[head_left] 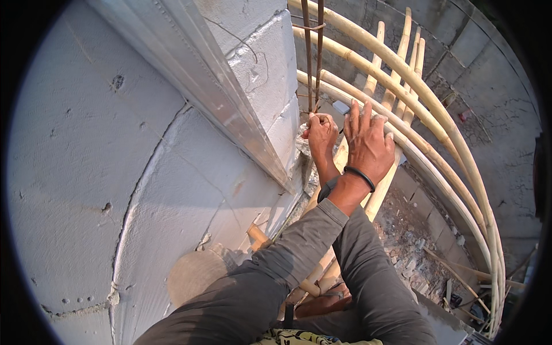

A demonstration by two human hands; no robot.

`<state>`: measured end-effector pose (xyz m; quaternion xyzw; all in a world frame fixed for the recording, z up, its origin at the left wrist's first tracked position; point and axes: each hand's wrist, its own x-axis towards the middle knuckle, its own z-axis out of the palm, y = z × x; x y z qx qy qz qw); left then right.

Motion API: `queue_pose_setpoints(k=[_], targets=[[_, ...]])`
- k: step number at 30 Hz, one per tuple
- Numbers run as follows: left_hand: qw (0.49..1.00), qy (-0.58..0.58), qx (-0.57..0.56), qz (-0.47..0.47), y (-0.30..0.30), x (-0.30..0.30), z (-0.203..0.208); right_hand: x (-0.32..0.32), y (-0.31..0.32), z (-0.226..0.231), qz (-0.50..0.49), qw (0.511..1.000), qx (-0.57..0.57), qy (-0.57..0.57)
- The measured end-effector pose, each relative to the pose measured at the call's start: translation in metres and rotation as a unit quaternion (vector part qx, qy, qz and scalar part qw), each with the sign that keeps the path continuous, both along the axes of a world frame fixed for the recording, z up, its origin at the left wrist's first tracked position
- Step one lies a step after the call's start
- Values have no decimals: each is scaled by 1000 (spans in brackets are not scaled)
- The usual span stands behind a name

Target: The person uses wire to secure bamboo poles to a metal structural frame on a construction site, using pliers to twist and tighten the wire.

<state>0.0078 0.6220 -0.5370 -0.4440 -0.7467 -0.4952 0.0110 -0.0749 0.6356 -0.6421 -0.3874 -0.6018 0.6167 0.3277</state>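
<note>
From the head camera, a wall of pale grey blocks (86, 172) is filling the left side, with a metal straightedge (201, 80) leaning along its corner. Bamboo scaffold poles (425, 109) are curving across the right, and rubble-strewn ground (408, 241) is lying far below. The forearms in grey sleeves (322, 253) are crossing, so which wrist belongs to which hand is hard to make out. The left hand (322, 135) is clenching around the thin rusty rebar rods (313, 57) at the wall's corner; the rods are running upright, tied with wire. The right hand (368, 144) is spreading open, fingers released, just beside them.
</note>
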Motion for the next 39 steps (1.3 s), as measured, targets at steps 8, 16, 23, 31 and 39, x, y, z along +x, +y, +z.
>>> queue_pose_setpoints(k=[8, 16, 23, 31, 39], targets=[[998, 12, 56, 5, 5, 10, 9, -16, 6, -9, -55, 799, -515, 306], [894, -300, 202, 266, -9, -40, -81, 146, 13, -44, 468, 761, 275, -355], [866, -391, 110, 291, -35, -72, -150, 255, -34, -76, 443, 709, 326, -442], [703, -668, 234, 69, -1, -86, -136, 272, -88, -109, 440, 648, 444, -435], [671, -709, 217, 14, -11, -92, -136, 271, -35, -118, 494, 774, 145, -369]])
